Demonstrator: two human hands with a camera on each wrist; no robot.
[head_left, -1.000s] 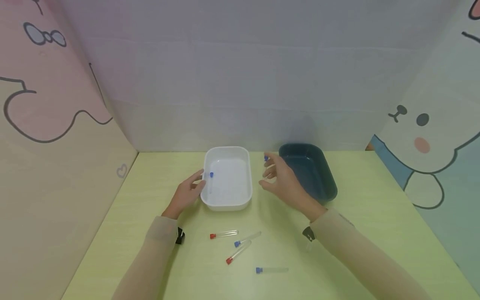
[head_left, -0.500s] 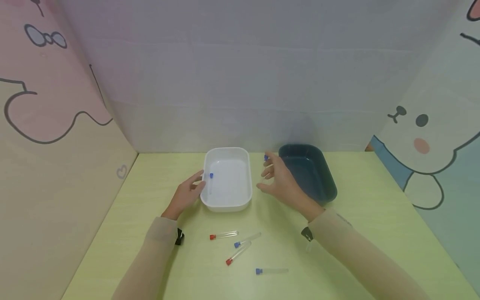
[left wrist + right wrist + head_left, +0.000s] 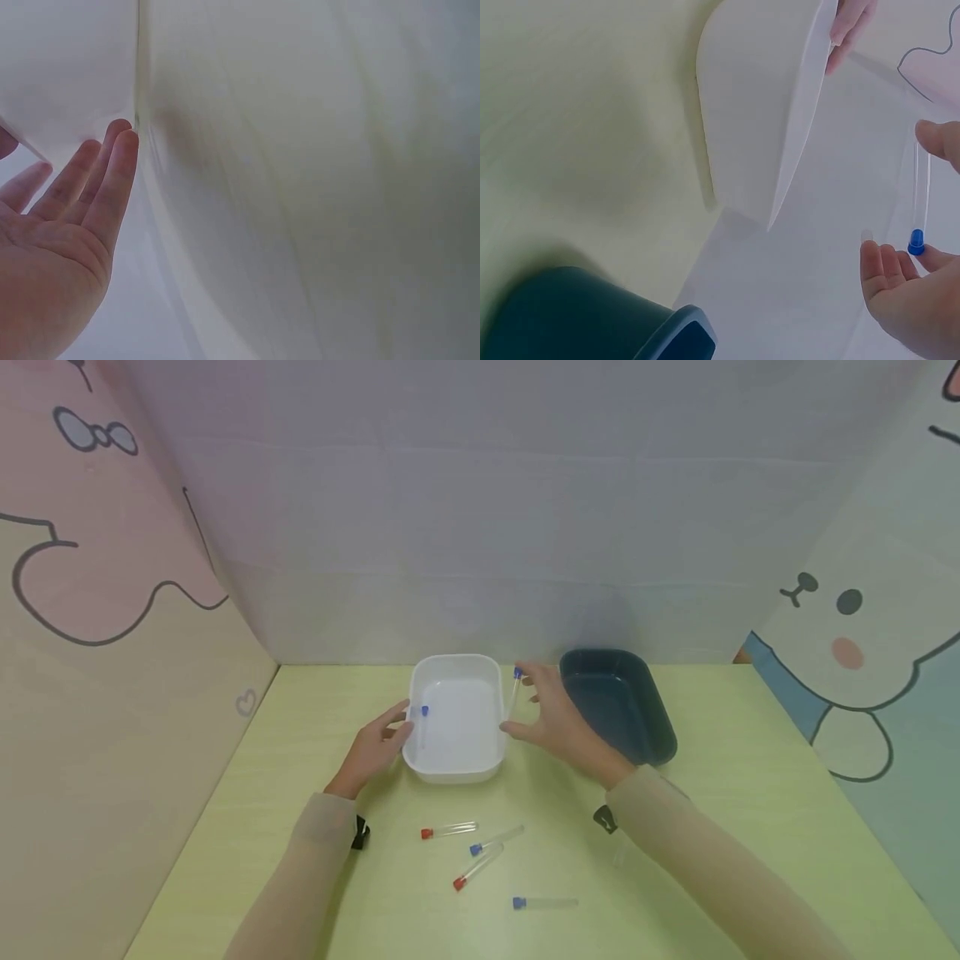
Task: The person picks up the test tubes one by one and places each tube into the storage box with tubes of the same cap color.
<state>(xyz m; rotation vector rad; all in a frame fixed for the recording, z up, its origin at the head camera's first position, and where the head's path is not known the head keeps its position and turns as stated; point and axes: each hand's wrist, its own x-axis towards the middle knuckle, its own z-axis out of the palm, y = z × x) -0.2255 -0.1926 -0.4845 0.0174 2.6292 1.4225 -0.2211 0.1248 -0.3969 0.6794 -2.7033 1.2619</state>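
By the white tray (image 3: 454,775) touched by the loose-fingered left hand (image 3: 372,745), mid-frame, a probably light, fragile tube (image 3: 513,695), best held by its cap (image 3: 517,673), is pinched end to end by the right hand (image 3: 553,714).

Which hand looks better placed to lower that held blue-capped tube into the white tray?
Probably the right hand: it holds the blue-capped tube beside the right edge of the white tray. The left hand is at the opposite edge, without a tube.
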